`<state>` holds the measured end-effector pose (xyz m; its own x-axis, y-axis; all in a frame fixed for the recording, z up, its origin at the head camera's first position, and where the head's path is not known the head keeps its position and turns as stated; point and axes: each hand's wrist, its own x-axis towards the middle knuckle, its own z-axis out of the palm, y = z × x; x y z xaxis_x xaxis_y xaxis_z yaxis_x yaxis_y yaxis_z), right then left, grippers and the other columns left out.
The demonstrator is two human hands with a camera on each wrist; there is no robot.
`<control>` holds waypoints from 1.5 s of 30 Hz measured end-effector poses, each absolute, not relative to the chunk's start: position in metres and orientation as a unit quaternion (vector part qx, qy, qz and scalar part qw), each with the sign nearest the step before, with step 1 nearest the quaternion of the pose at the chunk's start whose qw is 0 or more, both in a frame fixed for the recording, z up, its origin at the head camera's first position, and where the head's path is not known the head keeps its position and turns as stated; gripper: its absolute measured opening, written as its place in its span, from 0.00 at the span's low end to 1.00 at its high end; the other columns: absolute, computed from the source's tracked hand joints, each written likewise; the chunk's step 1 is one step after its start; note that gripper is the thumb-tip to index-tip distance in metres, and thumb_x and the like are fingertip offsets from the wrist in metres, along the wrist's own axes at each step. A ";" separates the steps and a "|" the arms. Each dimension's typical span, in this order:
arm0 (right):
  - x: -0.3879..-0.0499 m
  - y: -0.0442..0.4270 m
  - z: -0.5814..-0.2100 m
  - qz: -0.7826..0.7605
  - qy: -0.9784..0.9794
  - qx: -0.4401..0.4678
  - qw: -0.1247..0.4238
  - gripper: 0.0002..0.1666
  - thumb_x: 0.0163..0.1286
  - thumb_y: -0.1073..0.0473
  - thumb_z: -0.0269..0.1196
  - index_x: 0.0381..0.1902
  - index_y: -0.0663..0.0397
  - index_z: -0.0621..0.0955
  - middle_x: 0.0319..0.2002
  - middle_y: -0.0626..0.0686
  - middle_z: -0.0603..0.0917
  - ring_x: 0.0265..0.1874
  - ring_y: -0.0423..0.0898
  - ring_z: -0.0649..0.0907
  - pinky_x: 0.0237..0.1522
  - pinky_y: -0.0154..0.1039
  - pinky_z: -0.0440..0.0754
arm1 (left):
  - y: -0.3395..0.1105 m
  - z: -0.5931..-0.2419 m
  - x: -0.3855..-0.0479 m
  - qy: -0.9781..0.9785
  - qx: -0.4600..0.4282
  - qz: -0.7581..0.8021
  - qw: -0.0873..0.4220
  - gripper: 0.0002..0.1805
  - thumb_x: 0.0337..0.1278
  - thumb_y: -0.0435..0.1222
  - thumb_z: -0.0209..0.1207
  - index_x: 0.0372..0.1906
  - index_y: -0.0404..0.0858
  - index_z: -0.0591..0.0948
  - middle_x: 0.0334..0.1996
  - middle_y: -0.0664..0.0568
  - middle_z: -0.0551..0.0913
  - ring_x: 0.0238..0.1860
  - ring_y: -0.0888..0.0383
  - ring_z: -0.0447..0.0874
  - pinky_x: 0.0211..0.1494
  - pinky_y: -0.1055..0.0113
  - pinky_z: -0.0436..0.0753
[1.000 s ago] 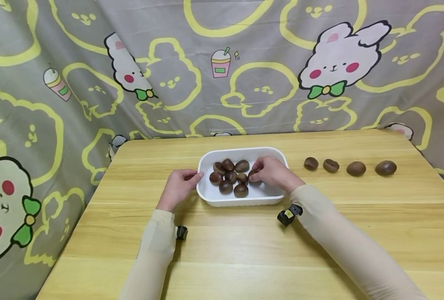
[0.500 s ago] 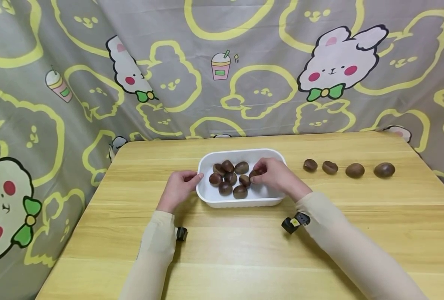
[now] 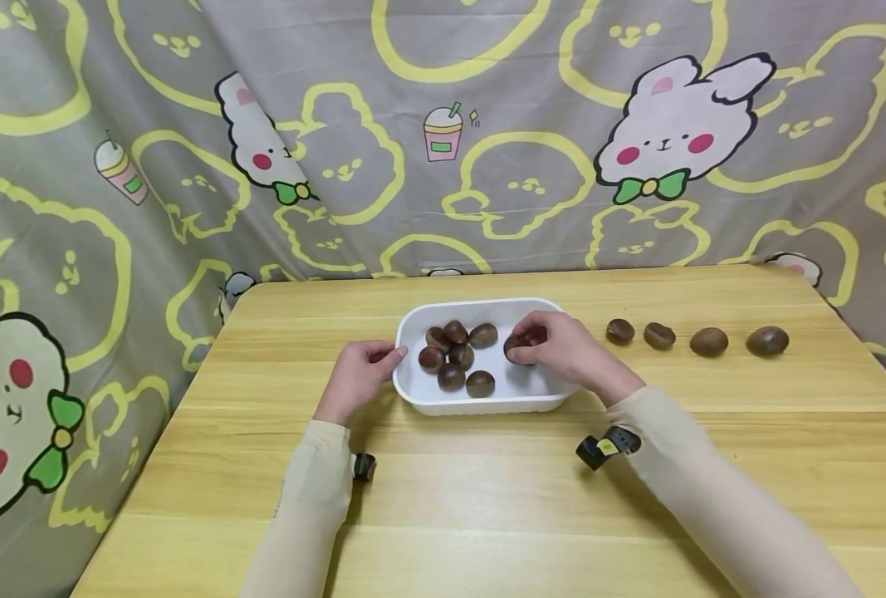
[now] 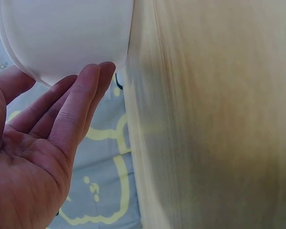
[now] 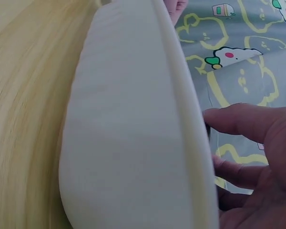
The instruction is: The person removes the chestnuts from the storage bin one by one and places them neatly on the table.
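Near the table's middle stands a white tray [image 3: 487, 406] with several brown chestnuts in its left and central part, one of them a chestnut [image 3: 480, 384] near the front wall. My left hand [image 3: 358, 374] holds the tray's left end, thumb at the rim; in the left wrist view its fingers [image 4: 69, 114] lie against the outer wall. Inside the tray's right half, my right hand [image 3: 565, 349] pinches a chestnut [image 3: 515, 345] between thumb and fingers. The tray's wall [image 5: 128, 119] hides that chestnut almost wholly in the right wrist view.
Right of the tray, several chestnuts lie spaced in a row on the wooden table [image 3: 457, 498], from a small chestnut [image 3: 619, 331] to a larger chestnut [image 3: 767, 341] at the far right. A patterned curtain [image 3: 383, 183] hangs along the table's back and left.
My right hand has moved slightly right inside the tray with a chestnut. A chestnut that lay just left of its fingers is no longer visible there. My left hand keeps its place.
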<state>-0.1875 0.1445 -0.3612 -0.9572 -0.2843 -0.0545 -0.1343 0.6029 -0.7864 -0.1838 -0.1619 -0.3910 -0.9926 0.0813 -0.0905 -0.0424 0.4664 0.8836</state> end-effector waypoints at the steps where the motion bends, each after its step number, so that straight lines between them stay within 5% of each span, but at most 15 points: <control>1: -0.187 0.146 -0.361 -0.434 0.889 -0.120 0.084 0.17 0.61 0.57 0.71 0.45 0.59 0.82 0.39 0.53 0.83 0.42 0.49 0.79 0.50 0.44 0.73 | -0.162 -0.391 -0.184 0.854 0.011 0.516 0.060 0.19 0.68 0.40 0.60 0.52 0.27 0.82 0.47 0.37 0.84 0.42 0.48 0.87 0.46 0.61 0.84; 33: -0.175 0.212 -0.348 -0.482 0.867 -0.102 0.073 0.24 0.66 0.50 0.69 0.53 0.58 0.79 0.47 0.56 0.82 0.48 0.50 0.78 0.50 0.44 0.73 | -0.161 -0.389 -0.184 0.859 0.012 0.508 0.059 0.19 0.68 0.40 0.60 0.52 0.27 0.82 0.47 0.37 0.84 0.44 0.48 0.86 0.47 0.62 0.84; 40: -0.170 0.228 -0.352 -0.488 0.865 -0.100 0.065 0.24 0.68 0.54 0.67 0.55 0.63 0.78 0.50 0.58 0.82 0.48 0.50 0.79 0.48 0.32 0.76 | -0.161 -0.390 -0.183 0.861 0.018 0.505 0.056 0.19 0.68 0.39 0.60 0.52 0.27 0.82 0.46 0.38 0.84 0.43 0.49 0.86 0.46 0.62 0.84; 45: -0.168 0.239 -0.351 -0.466 0.878 -0.089 0.056 0.23 0.68 0.52 0.67 0.53 0.61 0.78 0.49 0.57 0.82 0.48 0.50 0.78 0.47 0.34 0.75 | -0.162 -0.389 -0.183 0.865 0.021 0.499 0.054 0.19 0.67 0.40 0.61 0.51 0.27 0.82 0.45 0.38 0.84 0.43 0.48 0.86 0.45 0.62 0.84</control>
<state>-0.1683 0.2388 -0.3511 -0.9779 -0.2087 -0.0143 -0.1051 0.5491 -0.8291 -0.1829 -0.1617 -0.3888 -0.9934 0.0900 -0.0718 -0.0172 0.5006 0.8655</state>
